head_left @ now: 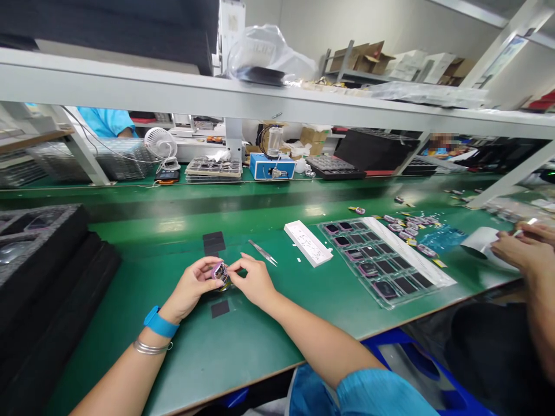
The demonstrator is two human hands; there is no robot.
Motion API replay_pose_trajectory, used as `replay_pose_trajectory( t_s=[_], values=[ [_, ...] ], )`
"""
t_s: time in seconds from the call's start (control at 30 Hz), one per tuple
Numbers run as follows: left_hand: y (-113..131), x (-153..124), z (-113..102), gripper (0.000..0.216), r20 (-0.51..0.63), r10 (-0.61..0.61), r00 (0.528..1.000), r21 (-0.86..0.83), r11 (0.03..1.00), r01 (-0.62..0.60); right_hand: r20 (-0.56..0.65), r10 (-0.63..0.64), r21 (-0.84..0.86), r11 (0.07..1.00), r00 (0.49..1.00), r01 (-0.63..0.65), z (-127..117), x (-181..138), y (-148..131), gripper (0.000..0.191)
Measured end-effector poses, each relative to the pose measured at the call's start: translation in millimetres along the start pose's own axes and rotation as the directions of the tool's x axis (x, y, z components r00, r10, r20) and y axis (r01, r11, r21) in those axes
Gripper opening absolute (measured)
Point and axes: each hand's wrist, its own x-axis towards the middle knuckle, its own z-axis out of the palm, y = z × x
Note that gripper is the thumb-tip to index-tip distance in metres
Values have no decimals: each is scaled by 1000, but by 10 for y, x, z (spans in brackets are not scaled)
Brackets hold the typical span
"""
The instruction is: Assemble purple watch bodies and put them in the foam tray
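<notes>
Your left hand [189,287] and right hand [254,281] pinch a small pink-framed part [219,273] above the desk [182,358]; to their right, a clear tray [342,271] holds rows of dark pieces, some pink-rimmed.

Green ESD bench [208,358] w/ tweezers [262,252], parts tray [381,263].

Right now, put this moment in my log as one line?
left hand: holds pink part | right hand: pinches it | tweezers: lying on mat

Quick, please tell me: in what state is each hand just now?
Left hand: closed, holding a small pink-framed electronic part.
Right hand: closed, pinching the same part.
</notes>
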Motion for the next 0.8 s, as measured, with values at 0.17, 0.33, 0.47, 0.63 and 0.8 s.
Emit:
replay_pose_trajectory(
  t_s=[0.17, 0.33, 0.47, 0.63, 0.8],
  values=[
    [-1, -6, 10, 45, -17, 15, 1000, 39, 999, -14, 25, -76, -92, 993, 997, 78, 10, -21, 36, 13],
    [-24, -5, 19, 43, -50, 9, 999, 65, 998, -6, 98, -164, -294, 938, 982, 186, 35, -64, 14, 15],
    [1, -14, 31, 42, -51, -16, 999, 1, 1000, 16, 75, -119, -302, 944, 990, 136, 13, -40, -32, 12],
    [67, -50, 38, 44, 59, -146, 988, -156, 976, 153, -23, -72, 6, 997, 997, 72, -90, 21, -111, 6],
    [59, -78, 44, 45, 180, -184, 966, -167, 962, 215, -45, -146, 105, 983, 988, 150, -97, -11, -185, 4]
  ],
)
